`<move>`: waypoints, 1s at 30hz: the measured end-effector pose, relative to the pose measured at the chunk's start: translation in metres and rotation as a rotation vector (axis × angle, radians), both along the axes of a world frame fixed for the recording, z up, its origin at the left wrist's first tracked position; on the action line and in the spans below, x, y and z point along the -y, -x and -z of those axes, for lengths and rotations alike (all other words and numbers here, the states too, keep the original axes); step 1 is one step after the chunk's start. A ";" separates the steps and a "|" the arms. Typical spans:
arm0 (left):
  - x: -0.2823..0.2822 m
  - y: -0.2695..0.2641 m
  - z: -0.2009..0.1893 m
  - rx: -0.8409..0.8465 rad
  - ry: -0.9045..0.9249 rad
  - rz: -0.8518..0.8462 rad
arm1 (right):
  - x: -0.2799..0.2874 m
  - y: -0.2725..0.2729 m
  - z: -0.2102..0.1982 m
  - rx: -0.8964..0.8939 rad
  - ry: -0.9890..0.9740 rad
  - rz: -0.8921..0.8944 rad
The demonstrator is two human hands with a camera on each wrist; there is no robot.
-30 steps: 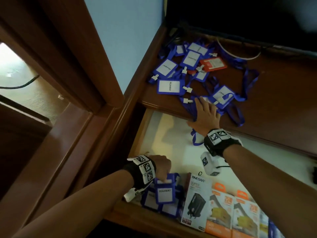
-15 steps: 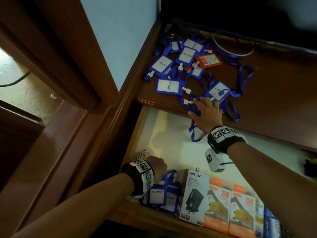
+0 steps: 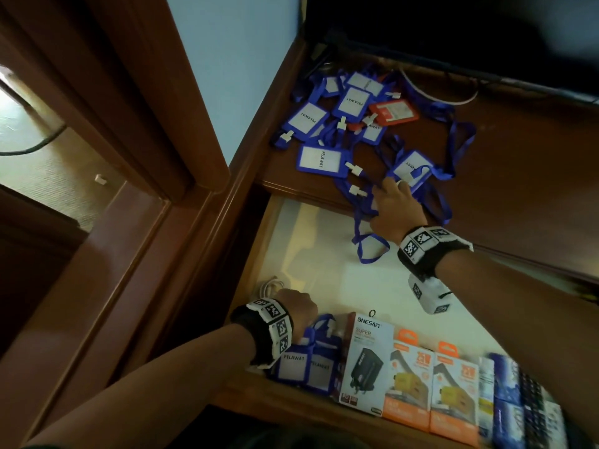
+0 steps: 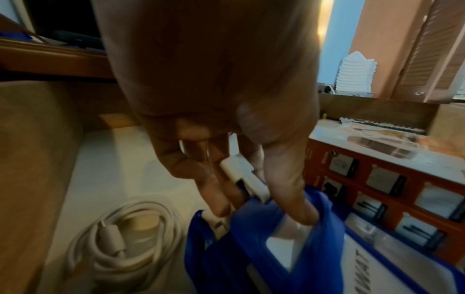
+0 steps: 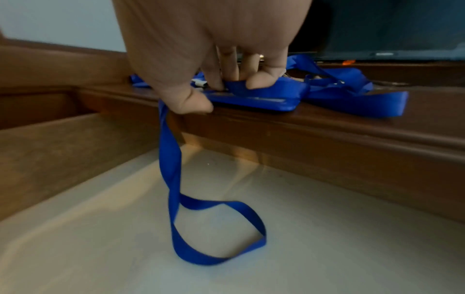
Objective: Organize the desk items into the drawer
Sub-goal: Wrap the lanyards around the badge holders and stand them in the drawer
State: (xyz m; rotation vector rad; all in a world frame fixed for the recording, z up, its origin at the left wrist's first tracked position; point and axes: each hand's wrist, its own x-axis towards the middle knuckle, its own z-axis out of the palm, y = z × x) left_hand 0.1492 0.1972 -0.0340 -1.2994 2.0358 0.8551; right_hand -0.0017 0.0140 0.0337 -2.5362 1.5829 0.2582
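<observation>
Blue lanyard [image 5: 176,199] hangs from the right hand [image 3: 397,209], which pinches a badge [image 5: 251,97] at the desk [image 3: 518,163] edge; below, the left hand [image 3: 298,307] pinches a clip [image 4: 245,178] on badges [image 3: 304,367] in the drawer [image 3: 324,254]

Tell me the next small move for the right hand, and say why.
Probably lift the right hand and draw its blue lanyard with its badge off the desk edge toward the drawer. The fingers already have a grip on the strap, one loop hangs into the drawer, and the left hand holds the badges already filed there.
</observation>
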 end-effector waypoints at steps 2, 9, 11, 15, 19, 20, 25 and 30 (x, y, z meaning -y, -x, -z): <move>0.004 -0.002 -0.002 -0.049 0.000 -0.060 | -0.005 0.004 0.000 -0.030 0.024 -0.025; 0.031 -0.001 -0.033 -0.319 0.252 -0.421 | -0.009 0.016 -0.015 0.092 0.109 0.067; 0.042 0.000 -0.051 -0.502 0.442 -0.547 | -0.012 0.019 -0.020 0.178 0.134 0.144; 0.068 0.004 -0.079 -0.714 0.836 -0.766 | -0.027 0.023 -0.036 0.397 0.163 0.233; 0.096 0.013 -0.099 -0.906 0.909 -0.754 | -0.048 0.028 -0.052 0.611 0.046 0.215; 0.104 0.018 -0.102 -0.897 0.867 -0.712 | -0.053 0.030 -0.056 0.659 0.026 0.219; 0.149 0.032 -0.088 -0.588 0.682 -0.539 | -0.062 0.042 -0.080 0.695 -0.002 0.259; 0.181 0.021 -0.063 -0.334 0.678 -0.439 | -0.060 0.078 -0.087 0.741 -0.053 0.366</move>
